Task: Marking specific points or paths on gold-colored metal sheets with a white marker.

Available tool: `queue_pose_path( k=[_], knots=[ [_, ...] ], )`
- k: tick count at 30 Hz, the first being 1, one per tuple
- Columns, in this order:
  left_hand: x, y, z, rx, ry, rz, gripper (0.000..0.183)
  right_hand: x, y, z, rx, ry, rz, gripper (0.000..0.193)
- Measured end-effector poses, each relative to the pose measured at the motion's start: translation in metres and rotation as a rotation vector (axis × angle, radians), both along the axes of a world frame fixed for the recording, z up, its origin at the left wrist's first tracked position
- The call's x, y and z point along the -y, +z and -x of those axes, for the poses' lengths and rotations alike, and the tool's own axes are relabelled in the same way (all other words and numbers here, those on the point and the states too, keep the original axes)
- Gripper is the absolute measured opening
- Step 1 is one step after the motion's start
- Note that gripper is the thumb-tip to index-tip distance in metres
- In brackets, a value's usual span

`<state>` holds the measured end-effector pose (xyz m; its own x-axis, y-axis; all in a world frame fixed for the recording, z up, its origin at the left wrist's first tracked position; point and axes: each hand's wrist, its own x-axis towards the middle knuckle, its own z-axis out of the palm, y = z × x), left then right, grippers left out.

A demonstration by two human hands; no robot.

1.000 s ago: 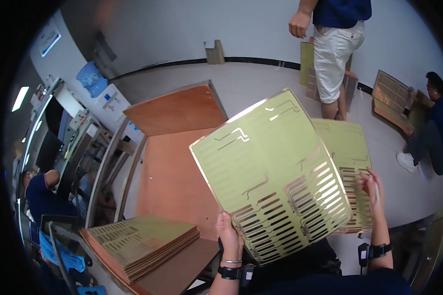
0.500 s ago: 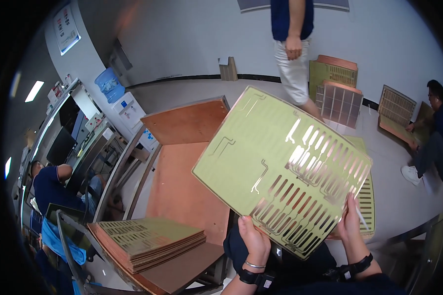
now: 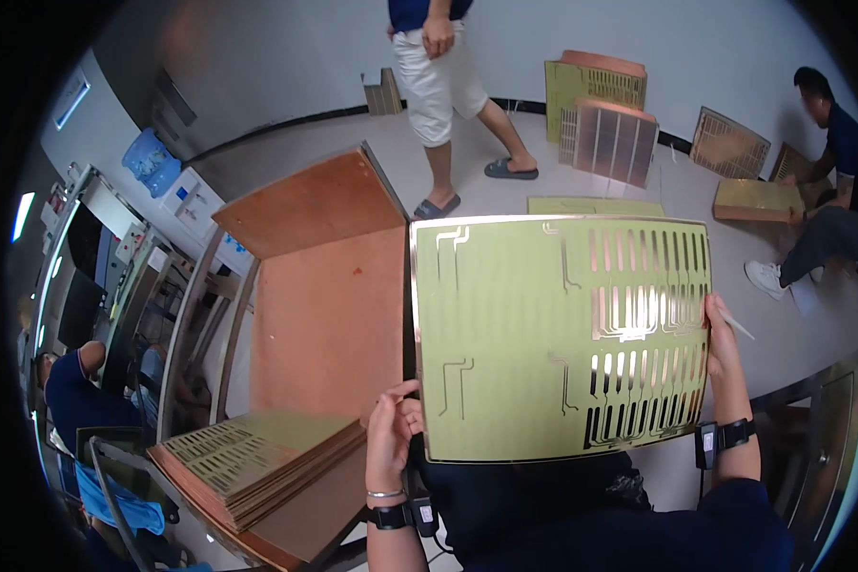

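A large yellow-green circuit board panel (image 3: pixel 505 324) with copper traces and rows of slots faces me, nearly level. At its right edge my right hand (image 3: pixel 723 345) grips it, a thin white stick (image 3: pixel 737 325) jutting out from the same fingers. My left hand (image 3: pixel 391 434) is at the panel's left edge, fingertips against or just behind it, thumb off the face. Left of me, a stack of similar panels (image 3: pixel 257 467) lies on a copper-brown board in a metal-framed rack (image 3: pixel 329 315).
Behind the held panel, another green panel (image 3: pixel 591 205) shows its top edge. More panels (image 3: pixel 605 143) lean against the wall. A person in white shorts (image 3: pixel 434 86) stands ahead; another (image 3: pixel 844 181) sits right with panels. A metal cabinet (image 3: pixel 829 458) stands near right.
The panel has turned from slanted to nearly level. My left hand has shifted from its lower edge to its left edge. The person in shorts appears further left.
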<state>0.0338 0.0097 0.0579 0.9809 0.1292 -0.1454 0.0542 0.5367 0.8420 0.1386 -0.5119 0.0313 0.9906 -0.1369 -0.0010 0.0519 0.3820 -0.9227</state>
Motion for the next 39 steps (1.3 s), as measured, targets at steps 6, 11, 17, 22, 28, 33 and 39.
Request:
queue_pose_path(
  k=[6, 11, 17, 22, 28, 33, 39],
  knots=[
    [0.038, -0.05, -0.005, -0.23, 0.066, -0.371, 0.023, -0.022, -0.019, 0.018, -0.144, -0.315, 0.175, 0.025],
    [0.05, -0.052, 0.006, -0.16, 0.273, -0.465, 0.031, -0.044, -0.03, 0.018, -0.1, -0.331, 0.492, 0.023],
    [0.059, -0.065, -0.005, -0.091, 0.276, -0.527, 0.033, -0.021, -0.026, 0.027, -0.093, -0.396, 0.754, 0.022],
    [0.059, -0.073, -0.014, -0.109, 0.268, -0.521, 0.032, -0.027, -0.022, 0.032, -0.143, -0.43, 0.978, 0.022],
    [0.05, -0.088, -0.019, -0.134, 0.241, -0.606, 0.024, -0.026, -0.005, 0.033, -0.174, -0.446, 1.082, 0.018],
    [0.044, -0.089, -0.019, -0.073, 0.19, -0.633, 0.027, -0.022, -0.001, 0.029, -0.175, -0.427, 1.139, 0.017],
    [0.066, -0.027, -0.011, -0.34, 0.035, -0.867, 0.032, -0.029, 0.006, 0.033, -0.245, -0.41, 1.319, 0.016]
  ],
)
